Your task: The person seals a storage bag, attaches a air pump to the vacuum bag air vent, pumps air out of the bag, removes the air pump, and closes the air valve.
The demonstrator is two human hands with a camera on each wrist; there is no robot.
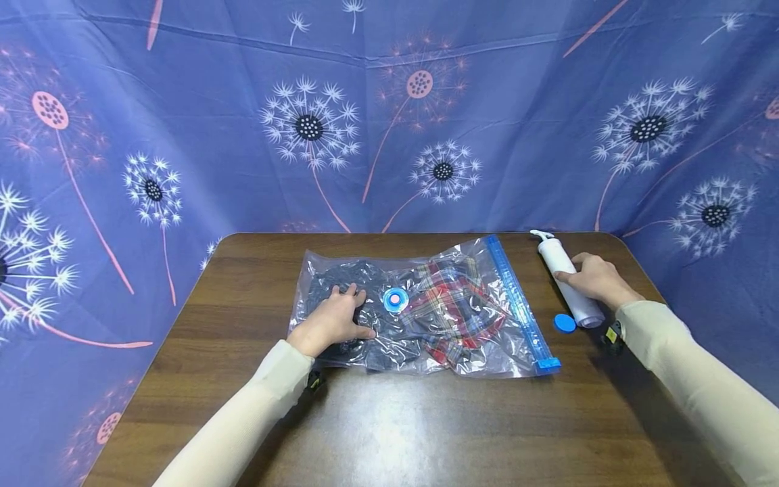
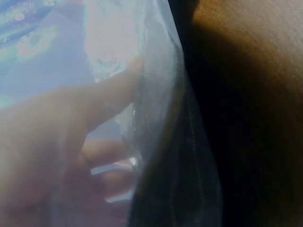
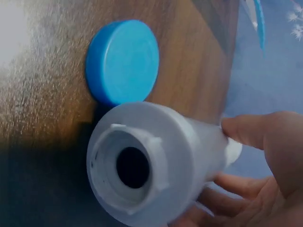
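Observation:
A clear vacuum storage bag (image 1: pixel 475 362) lies flat on the table, with dark clothing (image 1: pixel 349 274) and a red plaid garment (image 1: pixel 453 304) inside. My left hand (image 1: pixel 331 323) rests on the bag's left part, fingers spread, just left of the blue round valve (image 1: pixel 395 300). To the bag's right, my right hand (image 1: pixel 596 279) grips a white hand pump (image 1: pixel 577 304), thumb on one side and fingers on the other. Its open nozzle end (image 3: pixel 128 165) faces the camera in the right wrist view. Beside that end lies a blue cap (image 3: pixel 130 61).
A blue zip strip (image 1: pixel 517 297) runs down the bag's right edge, with a slider (image 1: pixel 548 364) at its near end. The brown wooden table (image 1: pixel 213 352) has a blue dandelion-print cloth (image 1: pixel 377 135) hanging behind it and at both sides.

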